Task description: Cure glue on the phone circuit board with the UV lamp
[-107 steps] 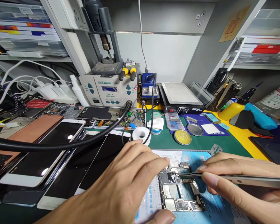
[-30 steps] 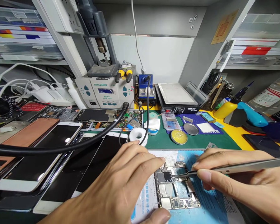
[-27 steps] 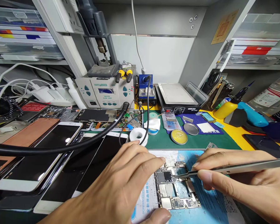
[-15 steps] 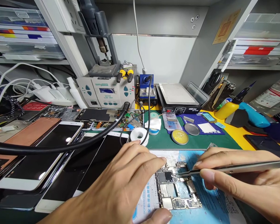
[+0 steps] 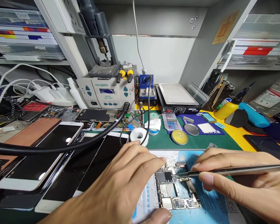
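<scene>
one circuit board (image 5: pixel 170 189) lies beneath tweezers (image 5: pixel 249 170) in the right hand (image 5: pixel 238 188).

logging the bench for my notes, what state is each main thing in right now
Circuit board: lying flat on the blue-and-white pad
Left hand: open, a fingertip at the circuit board's edge
Right hand: fingers closed on the tweezers
Tweezers: held, tips at the circuit board
Yellow-filled tin: open
Round lid: off, beside the tin
Hot-air gun: nozzle down in its holder
White-edged phone: face up, screen dark
</scene>
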A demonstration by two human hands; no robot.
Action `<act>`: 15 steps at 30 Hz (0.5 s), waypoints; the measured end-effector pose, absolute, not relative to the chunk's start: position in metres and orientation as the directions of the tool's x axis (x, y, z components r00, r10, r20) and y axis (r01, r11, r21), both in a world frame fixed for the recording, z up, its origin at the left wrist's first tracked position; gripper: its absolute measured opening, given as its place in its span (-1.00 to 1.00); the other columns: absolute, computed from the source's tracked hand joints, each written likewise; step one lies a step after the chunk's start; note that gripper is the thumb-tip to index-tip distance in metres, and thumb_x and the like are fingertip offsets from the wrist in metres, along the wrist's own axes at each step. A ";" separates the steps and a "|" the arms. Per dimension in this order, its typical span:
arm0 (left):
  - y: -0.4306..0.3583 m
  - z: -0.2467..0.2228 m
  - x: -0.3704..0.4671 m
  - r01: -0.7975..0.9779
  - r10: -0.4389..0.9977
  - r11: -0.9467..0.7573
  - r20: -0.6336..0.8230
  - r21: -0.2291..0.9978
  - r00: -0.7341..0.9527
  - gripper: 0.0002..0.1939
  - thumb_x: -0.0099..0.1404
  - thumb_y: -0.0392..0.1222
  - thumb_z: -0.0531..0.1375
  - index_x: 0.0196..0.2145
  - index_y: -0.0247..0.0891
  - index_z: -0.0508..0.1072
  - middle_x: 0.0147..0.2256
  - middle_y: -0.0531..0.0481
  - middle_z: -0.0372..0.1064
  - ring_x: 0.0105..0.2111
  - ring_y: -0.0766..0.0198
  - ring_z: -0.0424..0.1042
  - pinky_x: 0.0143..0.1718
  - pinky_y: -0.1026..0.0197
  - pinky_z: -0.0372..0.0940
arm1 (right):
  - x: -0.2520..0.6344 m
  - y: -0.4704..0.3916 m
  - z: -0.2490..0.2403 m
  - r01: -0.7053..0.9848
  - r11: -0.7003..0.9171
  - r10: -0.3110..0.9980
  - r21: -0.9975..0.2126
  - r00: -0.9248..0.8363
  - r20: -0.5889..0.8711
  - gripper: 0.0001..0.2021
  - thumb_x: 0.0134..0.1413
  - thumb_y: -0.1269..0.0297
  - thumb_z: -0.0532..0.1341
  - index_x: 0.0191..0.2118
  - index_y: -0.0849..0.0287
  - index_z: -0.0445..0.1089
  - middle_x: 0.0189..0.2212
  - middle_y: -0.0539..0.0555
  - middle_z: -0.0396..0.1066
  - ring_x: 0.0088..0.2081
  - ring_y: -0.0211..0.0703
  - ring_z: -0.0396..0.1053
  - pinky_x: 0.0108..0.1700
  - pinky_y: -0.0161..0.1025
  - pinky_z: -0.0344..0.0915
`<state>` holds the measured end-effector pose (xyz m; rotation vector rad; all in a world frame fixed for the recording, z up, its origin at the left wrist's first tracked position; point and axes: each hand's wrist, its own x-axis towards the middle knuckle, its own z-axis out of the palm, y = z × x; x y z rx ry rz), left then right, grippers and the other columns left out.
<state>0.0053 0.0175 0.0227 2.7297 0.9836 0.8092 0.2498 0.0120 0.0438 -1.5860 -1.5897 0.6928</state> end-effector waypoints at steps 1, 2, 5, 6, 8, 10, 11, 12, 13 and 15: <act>0.017 0.022 0.004 0.553 0.624 -0.779 0.443 0.295 0.644 -0.35 0.26 0.04 0.40 0.24 -0.17 0.46 0.02 -0.17 0.56 0.11 -0.09 0.50 0.19 -0.14 0.49 | 0.248 0.013 0.044 0.570 0.073 0.987 -0.819 0.075 0.140 -0.48 -0.11 -0.40 0.46 -0.46 0.02 0.68 -0.56 0.15 0.57 -0.36 0.23 0.62 -0.31 -0.09 0.65; 0.016 0.022 0.002 0.550 0.625 -0.779 0.441 0.300 0.644 -0.37 0.26 0.03 0.40 0.24 -0.17 0.46 0.02 -0.17 0.56 0.11 -0.09 0.50 0.19 -0.14 0.49 | 0.247 0.014 0.044 0.572 0.070 0.987 -0.818 0.077 0.138 -0.48 -0.11 -0.40 0.46 -0.47 0.01 0.67 -0.57 0.14 0.57 -0.37 0.23 0.62 -0.32 -0.09 0.65; 0.013 0.020 -0.005 0.525 0.619 -0.785 0.444 0.330 0.648 -0.44 0.30 -0.05 0.38 0.21 -0.20 0.45 0.04 -0.13 0.57 0.12 -0.02 0.51 0.23 -0.07 0.46 | 0.248 0.015 0.043 0.577 0.060 0.987 -0.815 0.085 0.133 -0.48 -0.12 -0.41 0.45 -0.47 0.00 0.66 -0.59 0.14 0.56 -0.38 0.24 0.61 -0.34 -0.08 0.64; 0.012 0.019 -0.006 0.512 0.616 -0.788 0.449 0.343 0.648 -0.46 0.31 -0.08 0.38 0.20 -0.22 0.44 0.05 -0.10 0.57 0.12 0.02 0.51 0.26 -0.03 0.43 | 0.250 0.014 0.042 0.578 0.056 0.988 -0.814 0.088 0.130 -0.48 -0.12 -0.41 0.45 -0.47 0.00 0.66 -0.59 0.14 0.56 -0.38 0.25 0.61 -0.35 -0.08 0.64; 0.012 0.017 -0.008 0.496 0.616 -0.788 0.454 0.365 0.644 -0.47 0.31 -0.14 0.38 0.19 -0.24 0.42 0.07 -0.06 0.57 0.13 0.10 0.50 0.30 0.04 0.39 | 0.257 0.012 0.040 0.581 0.048 0.989 -0.813 0.086 0.120 -0.50 -0.13 -0.39 0.46 -0.49 -0.01 0.65 -0.58 0.14 0.57 -0.37 0.26 0.61 -0.36 -0.07 0.64; 0.012 0.016 -0.008 0.496 0.617 -0.787 0.457 0.367 0.641 -0.47 0.31 -0.15 0.39 0.19 -0.24 0.43 0.06 -0.06 0.58 0.13 0.09 0.50 0.31 0.03 0.38 | 0.266 0.008 0.037 0.582 0.042 0.993 -0.812 0.062 0.096 -0.53 -0.12 -0.36 0.48 -0.52 -0.01 0.65 -0.53 0.15 0.61 -0.33 0.27 0.62 -0.37 -0.09 0.62; 0.013 0.016 -0.007 0.504 0.620 -0.785 0.455 0.360 0.640 -0.47 0.30 -0.14 0.38 0.19 -0.23 0.44 0.05 -0.08 0.58 0.12 0.06 0.51 0.30 0.00 0.40 | 0.271 0.006 0.035 0.587 0.033 0.996 -0.809 0.047 0.074 -0.56 -0.11 -0.32 0.49 -0.52 -0.02 0.65 -0.51 0.14 0.62 -0.32 0.25 0.62 -0.37 -0.12 0.61; 0.014 0.017 -0.006 0.511 0.619 -0.785 0.456 0.350 0.639 -0.46 0.30 -0.11 0.38 0.19 -0.22 0.45 0.04 -0.11 0.58 0.12 0.02 0.51 0.28 -0.05 0.42 | 0.276 0.004 0.033 0.595 0.009 0.999 -0.804 0.038 0.040 -0.60 -0.08 -0.29 0.49 -0.49 -0.04 0.67 -0.51 0.11 0.62 -0.34 0.20 0.61 -0.38 -0.15 0.59; 0.014 0.018 -0.004 0.520 0.621 -0.784 0.452 0.340 0.640 -0.44 0.29 -0.07 0.39 0.20 -0.21 0.46 0.03 -0.14 0.58 0.12 -0.03 0.51 0.26 -0.10 0.44 | 0.280 0.003 0.031 0.598 -0.016 1.000 -0.802 0.031 0.003 -0.63 -0.05 -0.26 0.49 -0.46 -0.06 0.69 -0.52 0.08 0.62 -0.37 0.15 0.60 -0.40 -0.19 0.57; 0.015 0.021 0.001 0.540 0.628 -0.778 0.447 0.322 0.637 -0.39 0.26 -0.02 0.40 0.23 -0.18 0.46 0.02 -0.18 0.57 0.11 -0.10 0.50 0.22 -0.16 0.47 | 0.284 0.003 0.028 0.568 -0.081 0.997 -0.819 0.048 -0.066 -0.67 -0.03 -0.22 0.49 -0.40 -0.07 0.71 -0.59 0.04 0.57 -0.47 0.04 0.53 -0.46 -0.23 0.49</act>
